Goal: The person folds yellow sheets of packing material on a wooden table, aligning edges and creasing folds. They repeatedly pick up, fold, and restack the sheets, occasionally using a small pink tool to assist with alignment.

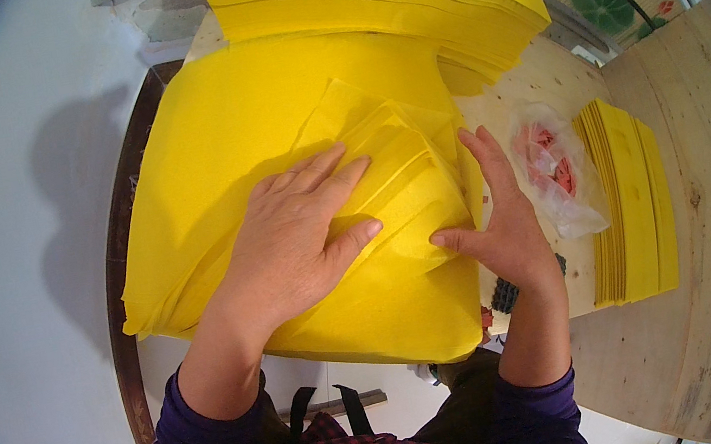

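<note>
Large yellow sheets, thin and paper- or cloth-like, lie stacked in front of me. On top of them is a smaller bunch of folded yellow sheets, its layers overlapping and slightly rumpled. My left hand rests on the left part of this bunch, fingers stretched out and thumb apart. At its right edge is my right hand, with fingers raised and spread and the thumb tip over the sheets. I see nothing gripped in either hand.
A taller pile of yellow sheets stands at the back. To the right lie a clear plastic bag with red things inside and a neat stack of folded yellow pieces. A wooden board rises at the far right. A dark textured object sits by my right wrist.
</note>
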Tool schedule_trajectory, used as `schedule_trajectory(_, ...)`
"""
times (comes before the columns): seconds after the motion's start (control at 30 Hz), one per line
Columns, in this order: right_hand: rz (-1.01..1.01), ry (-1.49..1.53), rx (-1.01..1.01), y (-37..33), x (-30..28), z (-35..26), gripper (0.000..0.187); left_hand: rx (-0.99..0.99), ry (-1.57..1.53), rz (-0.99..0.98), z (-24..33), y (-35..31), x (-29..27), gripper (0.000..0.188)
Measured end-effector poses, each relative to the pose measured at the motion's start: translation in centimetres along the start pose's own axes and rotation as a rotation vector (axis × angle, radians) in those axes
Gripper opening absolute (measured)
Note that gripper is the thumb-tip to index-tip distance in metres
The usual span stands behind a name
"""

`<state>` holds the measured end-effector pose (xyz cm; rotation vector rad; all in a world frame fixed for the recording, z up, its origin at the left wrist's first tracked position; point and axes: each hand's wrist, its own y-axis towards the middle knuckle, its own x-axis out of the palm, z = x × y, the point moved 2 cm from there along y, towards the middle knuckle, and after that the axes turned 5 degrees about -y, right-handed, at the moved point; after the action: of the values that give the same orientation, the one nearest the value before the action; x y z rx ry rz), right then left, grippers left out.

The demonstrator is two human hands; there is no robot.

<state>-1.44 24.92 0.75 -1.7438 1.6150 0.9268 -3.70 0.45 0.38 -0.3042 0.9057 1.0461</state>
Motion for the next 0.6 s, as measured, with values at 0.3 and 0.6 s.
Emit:
schedule_trajectory(0.3,-0.019,0.086,-0.101,-0.1,-1.4,0.1,0.088,-0.029,-0.007,-0.042,0.0,0.0,-0.2,0.061)
schedule_trajectory(0.6,0.085,0.097,-0.014,0.4,0.7,0.1,0.075,-0.014,0.003,-0.014,0.2,0.0,-0.1,0.057)
